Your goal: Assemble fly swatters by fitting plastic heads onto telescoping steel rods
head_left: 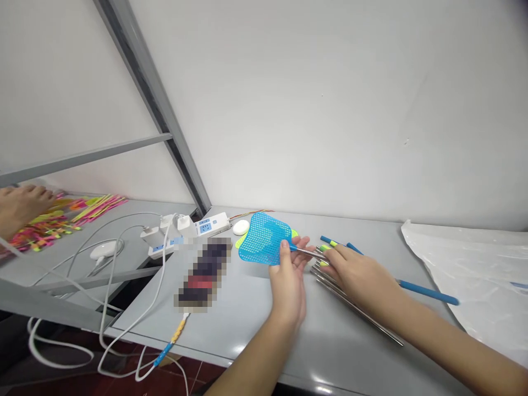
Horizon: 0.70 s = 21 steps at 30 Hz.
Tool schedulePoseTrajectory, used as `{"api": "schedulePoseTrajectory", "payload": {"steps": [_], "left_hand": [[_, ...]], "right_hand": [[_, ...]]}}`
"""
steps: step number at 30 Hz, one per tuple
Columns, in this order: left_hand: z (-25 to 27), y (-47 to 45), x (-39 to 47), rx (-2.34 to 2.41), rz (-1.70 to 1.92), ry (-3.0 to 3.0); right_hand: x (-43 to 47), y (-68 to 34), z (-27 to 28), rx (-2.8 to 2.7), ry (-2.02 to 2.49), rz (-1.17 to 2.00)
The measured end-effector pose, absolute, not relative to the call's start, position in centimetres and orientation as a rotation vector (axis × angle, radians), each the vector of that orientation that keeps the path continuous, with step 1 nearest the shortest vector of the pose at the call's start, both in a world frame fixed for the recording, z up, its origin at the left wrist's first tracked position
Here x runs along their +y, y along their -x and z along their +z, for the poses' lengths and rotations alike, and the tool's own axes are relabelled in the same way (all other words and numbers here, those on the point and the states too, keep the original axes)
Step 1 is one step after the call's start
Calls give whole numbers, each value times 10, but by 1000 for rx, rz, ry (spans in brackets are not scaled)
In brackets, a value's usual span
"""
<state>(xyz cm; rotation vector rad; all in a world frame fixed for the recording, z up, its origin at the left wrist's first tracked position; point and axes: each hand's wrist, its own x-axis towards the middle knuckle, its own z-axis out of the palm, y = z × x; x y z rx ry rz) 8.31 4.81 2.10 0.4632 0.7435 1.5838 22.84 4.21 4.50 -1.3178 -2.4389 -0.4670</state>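
A blue fly swatter (264,239) with a mesh head is tilted above the table. My left hand (286,280) pinches its neck with the thumb on top, the other fingers behind it. The metal shaft runs rightward into my right hand (350,269), whose fingers are curled round it. Yellow-green pieces (324,249) show at those fingertips. Beneath my right hand lie several thin metal rods (363,312). A blue handle (429,291) sticks out beyond my right forearm. Behind the blue mesh, the edge of a yellow-green swatter head (240,242) shows.
A blurred-out phone-like object (202,275) with a cable lies left on the grey table (239,313). Power strips (212,224) and a white round object (241,227) stand behind it. Plastic sheeting (474,264) lies right. Another person's hand (27,206) rests over colourful strips at far left.
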Motion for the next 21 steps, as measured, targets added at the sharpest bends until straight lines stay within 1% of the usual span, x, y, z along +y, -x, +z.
{"api": "schedulePoseTrajectory", "payload": {"steps": [4,6,10,14,16,18,21], "left_hand": [[23,-63,62,747,1664,-368],[23,-57,67,751,1688,-354],[20,-65,63,762,1669,-390],[16,-97,45,755,1508,-475],[16,-107,38,753,1498,-494],[17,-107,38,727,1492,-490],[18,-91,51,681,1492,-406]], "right_hand": [[45,-268,44,-2461,1576,-197],[43,-288,43,-2415,1701,-123],[34,-296,36,-2403,1715,-251],[29,-268,32,-2414,1558,-374],[30,-258,35,-2415,1526,-327],[31,-258,41,-2422,1511,-215],[35,-273,51,-2439,1597,-42]]}}
